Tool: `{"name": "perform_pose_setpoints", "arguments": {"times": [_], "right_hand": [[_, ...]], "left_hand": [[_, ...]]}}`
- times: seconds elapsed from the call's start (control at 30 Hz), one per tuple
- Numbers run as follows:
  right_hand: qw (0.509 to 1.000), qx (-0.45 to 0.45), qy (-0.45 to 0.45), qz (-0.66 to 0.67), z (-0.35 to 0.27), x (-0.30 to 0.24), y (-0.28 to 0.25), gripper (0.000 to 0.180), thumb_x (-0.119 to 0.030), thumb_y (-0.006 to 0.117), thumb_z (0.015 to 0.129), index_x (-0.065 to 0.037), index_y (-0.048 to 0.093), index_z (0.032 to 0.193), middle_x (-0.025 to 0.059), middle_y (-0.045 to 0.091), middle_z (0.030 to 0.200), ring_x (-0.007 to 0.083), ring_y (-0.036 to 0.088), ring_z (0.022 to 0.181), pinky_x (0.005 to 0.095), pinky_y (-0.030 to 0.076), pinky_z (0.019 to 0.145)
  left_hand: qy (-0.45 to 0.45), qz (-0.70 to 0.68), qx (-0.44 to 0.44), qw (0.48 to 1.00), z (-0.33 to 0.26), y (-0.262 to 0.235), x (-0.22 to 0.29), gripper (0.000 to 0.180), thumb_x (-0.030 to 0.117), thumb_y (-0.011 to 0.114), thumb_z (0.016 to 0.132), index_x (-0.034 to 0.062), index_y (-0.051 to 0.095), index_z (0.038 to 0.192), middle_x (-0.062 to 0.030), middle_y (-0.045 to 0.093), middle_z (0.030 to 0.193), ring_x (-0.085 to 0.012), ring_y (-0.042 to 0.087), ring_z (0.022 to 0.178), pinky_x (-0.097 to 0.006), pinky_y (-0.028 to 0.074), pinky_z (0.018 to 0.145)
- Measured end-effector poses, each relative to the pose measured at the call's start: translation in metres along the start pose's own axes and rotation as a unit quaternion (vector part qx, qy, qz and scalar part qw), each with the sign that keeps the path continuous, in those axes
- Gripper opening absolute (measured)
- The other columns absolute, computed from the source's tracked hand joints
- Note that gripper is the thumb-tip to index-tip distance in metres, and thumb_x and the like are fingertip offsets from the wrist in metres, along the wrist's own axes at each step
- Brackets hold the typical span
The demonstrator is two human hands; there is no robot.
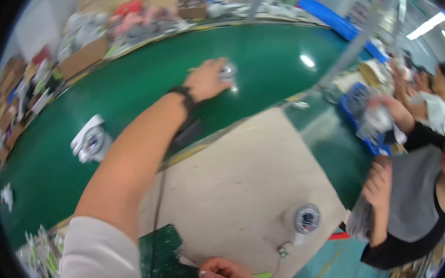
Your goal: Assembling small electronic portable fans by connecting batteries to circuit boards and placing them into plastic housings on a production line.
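My left hand [209, 80], with a black band at its wrist, reaches far over the green belt [271, 49]. Its fingers and thumb close round the side of a round whitish housing [228, 72], blurred. At the bottom edge my right hand [227, 276] is bent in a pinch. A small whitish tip shows at its fingers; what it belongs to is hidden. Beside that hand lies a lime-green handle-like piece [262, 276]. A similar round housing [307, 219] with a dark centre stands on the pale board [224, 186], with a small wired part [284, 249] near it.
Another white housing [94, 143] and a small white piece [7, 197] lie on the belt at left. Cartons [84, 57] and bagged parts line the far edge. A grey post [352, 50] rises at right. There a co-worker [412, 190] handles a clear bag by a blue basket [358, 105].
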State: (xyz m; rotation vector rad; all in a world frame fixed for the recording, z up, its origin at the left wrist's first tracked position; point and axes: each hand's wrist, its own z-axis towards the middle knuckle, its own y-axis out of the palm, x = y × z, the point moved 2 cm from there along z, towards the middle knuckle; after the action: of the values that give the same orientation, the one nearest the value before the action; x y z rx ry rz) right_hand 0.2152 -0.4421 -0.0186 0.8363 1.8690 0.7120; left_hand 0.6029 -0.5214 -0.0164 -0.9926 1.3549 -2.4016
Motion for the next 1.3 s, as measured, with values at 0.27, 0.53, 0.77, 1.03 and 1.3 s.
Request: {"name": "perform_pose_setpoints", "arguments": {"times": [0.27,0.53,0.77,1.03,1.3], "right_hand": [[0.997,-0.075,0.028,0.003,0.003,0.008,-0.012,0.014,-0.021,0.047,0.092,-0.007,0.05,0.095,-0.0044,0.048,0.071,0.0016,0.043,0.061,0.0153,0.033,0.052],[0.991,-0.091,-0.024,-0.099,-0.013,-0.012,-0.008,0.014,-0.015,0.047,0.091,-0.002,0.048,0.097,0.0056,0.055,0.074,0.0146,0.056,0.067,0.0272,0.046,0.061],[0.984,-0.136,-0.043,-0.108,-0.029,0.003,0.01,0.01,-0.012,0.049,0.089,-0.003,0.049,0.093,0.0043,0.052,0.07,0.0144,0.055,0.065,0.0276,0.047,0.063],[0.976,-0.071,-0.122,-0.167,-0.089,0.008,0.013,0.009,-0.008,0.047,0.088,-0.001,0.049,0.093,0.0047,0.052,0.067,0.012,0.051,0.06,0.0273,0.046,0.059],[0.975,-0.034,-0.106,-0.19,-0.102,0.029,0.008,0.007,-0.007,0.048,0.088,-0.001,0.049,0.092,0.0052,0.052,0.068,0.0122,0.051,0.061,0.028,0.047,0.061]], "left_hand": [[-0.022,-0.165,-0.167,0.972,-0.095,-0.118,0.07,0.062,0.017,0.073,0.065,-0.0011,0.046,0.119,-0.0139,0.057,0.106,-0.0202,0.056,0.098,-0.029,0.043,0.086],[0.073,0.005,-0.324,0.943,-0.332,-0.198,0.202,0.061,0.024,0.075,0.061,0.0035,0.05,0.113,-0.0118,0.056,0.103,-0.0287,0.058,0.085,-0.034,0.048,0.072],[-0.105,0.01,-0.201,0.974,-0.455,-0.168,0.211,0.066,0.025,0.072,0.063,0.0037,0.045,0.12,-0.0139,0.052,0.11,-0.0297,0.053,0.096,-0.038,0.043,0.083],[-0.17,-0.09,0.109,0.975,-0.472,-0.174,0.178,0.033,0.014,0.064,0.076,-0.0003,0.055,0.105,-0.0162,0.058,0.097,-0.0287,0.057,0.084,-0.035,0.045,0.074],[-0.28,-0.079,-0.031,0.956,-0.458,-0.16,0.156,0.029,0.021,0.066,0.076,-0.003,0.059,0.091,-0.0132,0.061,0.073,-0.0225,0.058,0.059,-0.031,0.046,0.054]]}}
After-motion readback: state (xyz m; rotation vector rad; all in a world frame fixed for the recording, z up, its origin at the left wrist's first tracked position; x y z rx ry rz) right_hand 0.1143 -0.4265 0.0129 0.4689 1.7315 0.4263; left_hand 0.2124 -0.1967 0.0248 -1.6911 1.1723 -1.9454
